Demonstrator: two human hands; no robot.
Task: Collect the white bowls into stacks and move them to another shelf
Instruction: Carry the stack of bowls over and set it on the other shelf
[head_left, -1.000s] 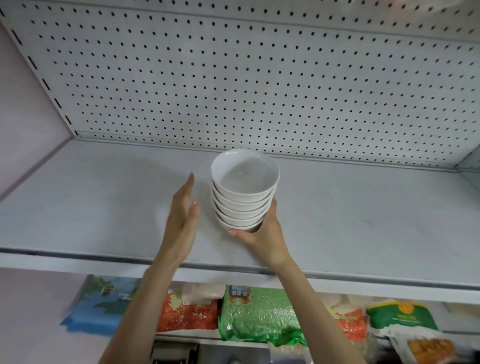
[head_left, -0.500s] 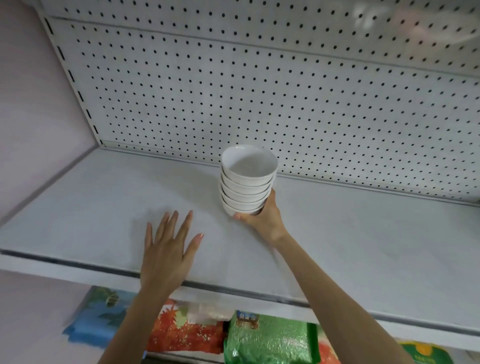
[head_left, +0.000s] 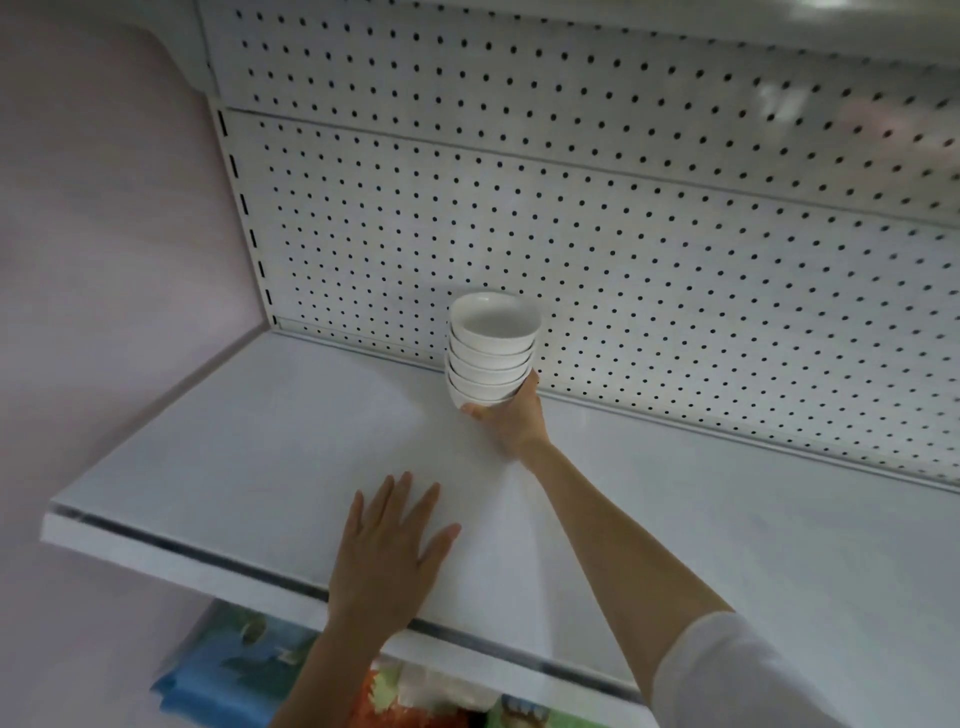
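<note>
My right hand (head_left: 511, 423) cups the stack of white bowls (head_left: 491, 349) by the pegboard (head_left: 623, 249); left hand (head_left: 387, 553) lies spread flat on the white shelf (head_left: 260, 457).

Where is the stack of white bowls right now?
In the head view the stack of white bowls stands at the back of the white shelf, against the pegboard, gripped at its base by the right hand.

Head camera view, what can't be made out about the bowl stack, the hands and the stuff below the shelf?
- Base of the stack of white bowls: head view, the right hand covers it, so whether it sits on the shelf is hidden.
- Left hand: head view, flat over the shelf; touching or hovering unclear.
- Packages below: head view, cut off by the shelf front and frame edge, prints blurred.
</note>
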